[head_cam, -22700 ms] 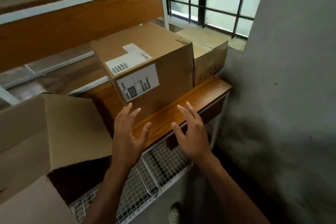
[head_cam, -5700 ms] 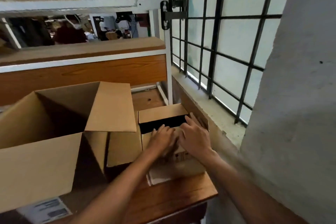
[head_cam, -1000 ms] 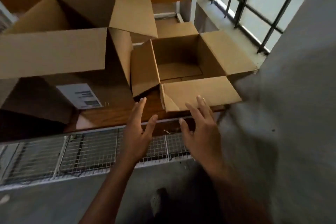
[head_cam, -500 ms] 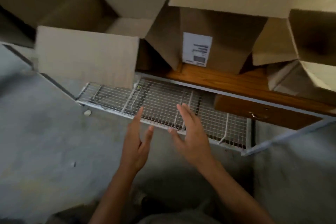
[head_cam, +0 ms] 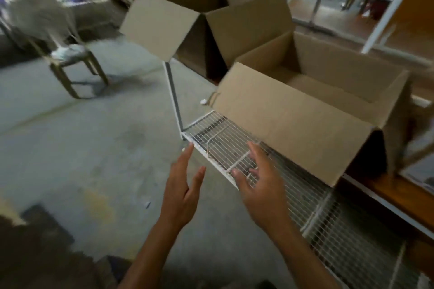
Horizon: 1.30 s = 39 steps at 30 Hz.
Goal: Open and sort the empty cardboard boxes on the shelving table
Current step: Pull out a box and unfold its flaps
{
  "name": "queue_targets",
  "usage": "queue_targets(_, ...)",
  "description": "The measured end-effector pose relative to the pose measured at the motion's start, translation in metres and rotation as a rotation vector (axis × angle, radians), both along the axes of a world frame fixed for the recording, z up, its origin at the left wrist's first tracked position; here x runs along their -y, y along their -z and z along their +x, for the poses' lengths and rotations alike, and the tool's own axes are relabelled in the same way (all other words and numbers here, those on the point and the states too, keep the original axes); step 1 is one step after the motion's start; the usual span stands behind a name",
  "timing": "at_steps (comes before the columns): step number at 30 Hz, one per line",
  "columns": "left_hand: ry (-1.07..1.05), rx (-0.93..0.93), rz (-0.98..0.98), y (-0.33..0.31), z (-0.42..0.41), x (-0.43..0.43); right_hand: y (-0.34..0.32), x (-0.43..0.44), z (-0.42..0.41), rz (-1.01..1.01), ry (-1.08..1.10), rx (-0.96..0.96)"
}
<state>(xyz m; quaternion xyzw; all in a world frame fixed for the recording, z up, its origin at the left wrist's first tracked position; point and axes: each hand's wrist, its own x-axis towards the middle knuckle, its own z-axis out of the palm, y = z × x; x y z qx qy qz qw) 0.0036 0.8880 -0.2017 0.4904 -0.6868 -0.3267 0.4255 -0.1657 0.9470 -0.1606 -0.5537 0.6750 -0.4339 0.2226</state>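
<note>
The shelving table (head_cam: pixel 397 197) on the right holds a far box (head_cam: pixel 237 19) and a near box (head_cam: pixel 293 122), both open. They look light and bendy; I'd hold the walls, not the flaps. My left hand (head_cam: pixel 183 195) and right hand (head_cam: pixel 263 191) are spread wide and empty.

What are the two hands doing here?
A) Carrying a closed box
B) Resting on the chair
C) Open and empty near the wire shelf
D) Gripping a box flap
C: the left hand and right hand show straight fingers holding nothing, by the wire shelf.
</note>
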Motion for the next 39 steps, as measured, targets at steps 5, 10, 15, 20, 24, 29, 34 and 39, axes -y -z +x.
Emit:
queue_targets(5,-0.136,-0.051,0.01,-0.006,0.04,0.044,0.001,0.066,0.045,-0.019,-0.134,-0.004)
queue_targets(10,-0.179,-0.044,-0.025,-0.008,0.063,0.104,0.003,0.138,0.064,-0.043,-0.179,0.032)
queue_targets(15,-0.203,0.035,-0.047,-0.019,0.069,0.189,0.003,0.224,0.068,-0.061,-0.155,0.078)
queue_targets(20,-0.189,0.178,-0.097,-0.041,0.061,0.277,-0.001,0.311,0.061,-0.102,-0.106,0.046)
queue_targets(24,-0.151,0.455,-0.303,-0.046,0.054,0.343,0.002,0.37,0.053,-0.194,-0.054,-0.179)
queue_targets(29,0.011,0.59,-0.462,-0.043,0.035,0.396,0.013,0.404,0.043,-0.16,-0.023,-0.351)
queue_targets(34,0.215,0.472,-0.532,-0.031,0.009,0.433,0.01,0.408,0.031,-0.067,0.137,-0.345)
queue_targets(39,0.518,0.308,-0.579,-0.028,-0.031,0.462,-0.001,0.392,0.015,0.03,0.461,-0.443)
